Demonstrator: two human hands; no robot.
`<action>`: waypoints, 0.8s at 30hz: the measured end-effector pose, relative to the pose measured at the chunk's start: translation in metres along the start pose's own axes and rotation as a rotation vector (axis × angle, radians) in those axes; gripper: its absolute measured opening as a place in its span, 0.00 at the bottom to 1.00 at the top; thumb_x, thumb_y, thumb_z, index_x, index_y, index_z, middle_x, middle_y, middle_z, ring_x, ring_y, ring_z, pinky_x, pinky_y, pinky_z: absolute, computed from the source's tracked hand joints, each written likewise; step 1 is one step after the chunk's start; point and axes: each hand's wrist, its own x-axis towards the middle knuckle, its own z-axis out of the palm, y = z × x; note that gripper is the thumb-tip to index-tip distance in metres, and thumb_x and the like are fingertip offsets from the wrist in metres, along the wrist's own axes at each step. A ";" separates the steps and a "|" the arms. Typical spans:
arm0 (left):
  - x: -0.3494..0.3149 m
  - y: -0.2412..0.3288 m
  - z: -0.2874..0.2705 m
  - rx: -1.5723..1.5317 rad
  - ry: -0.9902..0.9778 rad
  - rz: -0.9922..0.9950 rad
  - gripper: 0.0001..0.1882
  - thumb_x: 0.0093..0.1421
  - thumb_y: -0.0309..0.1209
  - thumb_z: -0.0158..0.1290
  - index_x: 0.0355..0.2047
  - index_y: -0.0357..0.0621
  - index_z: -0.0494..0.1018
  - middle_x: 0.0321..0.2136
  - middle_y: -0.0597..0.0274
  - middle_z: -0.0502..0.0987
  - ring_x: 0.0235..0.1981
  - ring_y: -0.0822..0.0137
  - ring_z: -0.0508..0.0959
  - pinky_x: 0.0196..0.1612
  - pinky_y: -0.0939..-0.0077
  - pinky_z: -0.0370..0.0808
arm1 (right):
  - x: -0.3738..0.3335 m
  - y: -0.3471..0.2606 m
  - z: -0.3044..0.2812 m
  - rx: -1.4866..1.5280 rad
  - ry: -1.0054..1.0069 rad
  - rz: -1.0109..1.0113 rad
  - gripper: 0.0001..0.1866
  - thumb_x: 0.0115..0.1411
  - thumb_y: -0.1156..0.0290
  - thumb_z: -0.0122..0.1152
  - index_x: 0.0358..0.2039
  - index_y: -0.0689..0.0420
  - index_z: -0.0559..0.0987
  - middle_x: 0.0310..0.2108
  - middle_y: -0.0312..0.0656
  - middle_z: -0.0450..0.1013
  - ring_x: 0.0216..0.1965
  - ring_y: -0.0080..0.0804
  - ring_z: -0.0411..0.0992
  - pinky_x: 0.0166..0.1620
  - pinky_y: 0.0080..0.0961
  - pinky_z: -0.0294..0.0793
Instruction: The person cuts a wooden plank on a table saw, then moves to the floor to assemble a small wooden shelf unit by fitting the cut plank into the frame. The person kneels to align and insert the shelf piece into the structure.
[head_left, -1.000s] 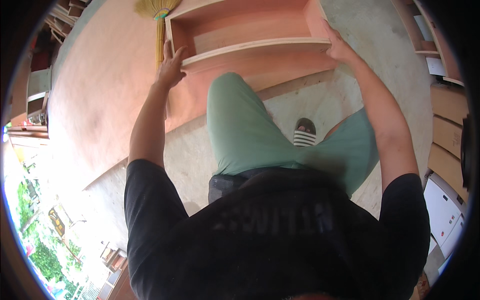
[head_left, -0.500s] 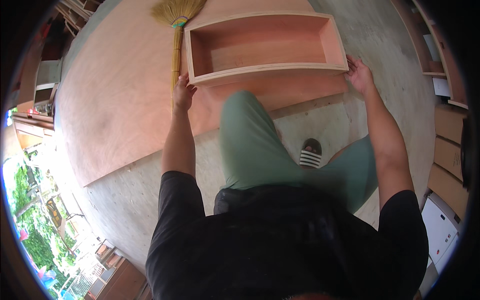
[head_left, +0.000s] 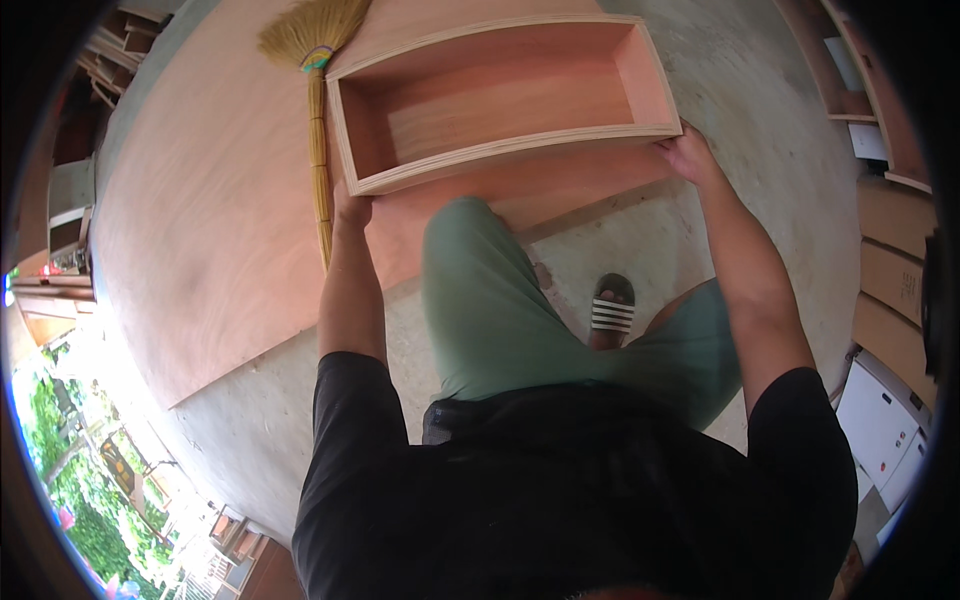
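A long, open-topped plywood box (head_left: 500,160) with a reddish inside and pale layered edges is in front of me. My left hand (head_left: 352,206) is closed at its near left corner, with the fingers mostly hidden behind the box's end. At the near right corner, my right hand (head_left: 688,155) grips from below, its fingertips partly out of sight beneath the edge. Just left of the box lies a straw broom (head_left: 318,150), bristles pointing away from me and handle running close by my left wrist.
Under the box and broom, a large reddish plywood sheet (head_left: 210,250) covers part of the concrete floor (head_left: 780,190). My sandalled foot (head_left: 612,305) is near the sheet's edge. Cardboard boxes (head_left: 890,285) and a white cabinet (head_left: 878,420) line the right side. Wooden pieces (head_left: 120,55) are stacked far left.
My right hand's fingers have gone from beside the box's right end to under its near corner. My left fingers, visible before, are now mostly hidden behind the box. The view has shifted slightly.
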 end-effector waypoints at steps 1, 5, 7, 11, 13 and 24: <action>-0.002 -0.001 -0.002 0.002 -0.009 0.013 0.15 0.63 0.35 0.53 0.46 0.39 0.76 0.34 0.60 0.79 0.30 0.65 0.78 0.30 0.70 0.73 | -0.001 0.002 0.005 0.029 0.003 0.002 0.21 0.73 0.65 0.39 0.63 0.53 0.69 0.56 0.42 0.71 0.54 0.35 0.69 0.60 0.38 0.66; -0.018 0.013 0.007 -0.008 -0.029 0.010 0.26 0.69 0.52 0.42 0.56 0.46 0.69 0.45 0.62 0.76 0.42 0.61 0.77 0.42 0.62 0.76 | 0.001 -0.002 0.002 0.117 0.058 0.062 0.22 0.74 0.60 0.39 0.63 0.52 0.69 0.56 0.43 0.71 0.55 0.39 0.69 0.62 0.42 0.64; -0.030 0.038 0.036 -0.103 0.019 -0.131 0.33 0.70 0.59 0.36 0.63 0.49 0.64 0.54 0.61 0.74 0.52 0.58 0.75 0.51 0.56 0.75 | -0.010 -0.013 -0.010 0.119 0.137 0.070 0.23 0.74 0.57 0.39 0.63 0.52 0.69 0.56 0.44 0.71 0.55 0.41 0.69 0.62 0.45 0.64; -0.048 0.047 0.012 0.074 0.137 0.256 0.30 0.72 0.50 0.41 0.64 0.42 0.61 0.57 0.53 0.71 0.55 0.59 0.75 0.54 0.63 0.74 | -0.022 -0.041 -0.007 -0.177 0.246 0.019 0.23 0.72 0.55 0.42 0.61 0.50 0.72 0.56 0.45 0.71 0.53 0.42 0.70 0.59 0.48 0.66; -0.061 0.051 0.001 0.221 0.109 0.485 0.23 0.70 0.39 0.49 0.61 0.39 0.66 0.55 0.54 0.72 0.50 0.62 0.77 0.51 0.67 0.75 | -0.035 -0.061 0.009 -0.492 0.238 -0.072 0.22 0.70 0.58 0.44 0.61 0.50 0.72 0.56 0.45 0.72 0.51 0.41 0.71 0.57 0.45 0.68; -0.078 0.075 0.019 0.210 -0.091 0.184 0.41 0.67 0.61 0.40 0.72 0.53 0.48 0.66 0.61 0.62 0.63 0.56 0.66 0.62 0.49 0.62 | -0.060 -0.064 0.013 -0.597 -0.052 -0.098 0.29 0.65 0.64 0.47 0.67 0.52 0.64 0.61 0.43 0.68 0.58 0.38 0.69 0.62 0.41 0.63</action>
